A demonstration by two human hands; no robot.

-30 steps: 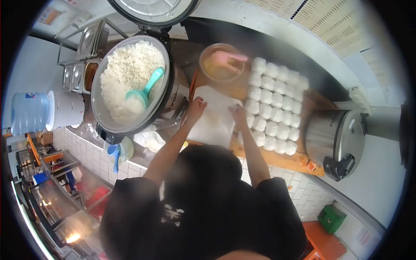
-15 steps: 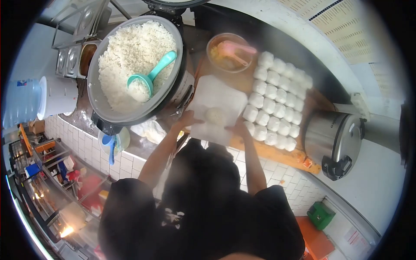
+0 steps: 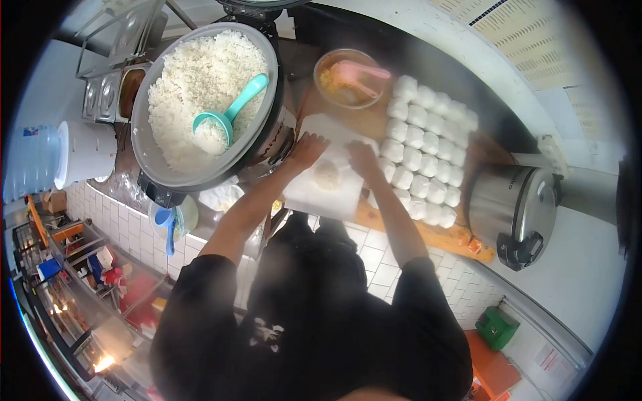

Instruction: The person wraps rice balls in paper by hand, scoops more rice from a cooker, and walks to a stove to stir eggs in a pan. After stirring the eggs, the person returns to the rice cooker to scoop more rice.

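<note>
A thin white sheet point(image 3: 342, 200) lies on the wooden board, with a round clump of rice point(image 3: 326, 175) near its middle. My left hand point(image 3: 309, 151) is at the sheet's far left side, fingers extended and slightly apart. At the far right side of the sheet is my right hand point(image 3: 363, 159), its fingers stretched forward and somewhat blurred. Rows of white wrapped balls point(image 3: 428, 143) stand just right of my right hand. A large pot of rice point(image 3: 194, 93) is at the left, and a turquoise scoop point(image 3: 231, 113) filled with rice rests in it.
A bowl of filling point(image 3: 334, 90) with pink utensils point(image 3: 361, 72) stands beyond the sheet. A lidded steel cooker point(image 3: 508, 207) is at the right end of the wooden board point(image 3: 394, 220). Left and below the pot is a tub point(image 3: 187, 212) with a blue scoop point(image 3: 168, 224).
Both hands have moved from the near side edges of the sheet forward to its far part. The clump of rice still lies on the sheet. The view has shifted slightly.
</note>
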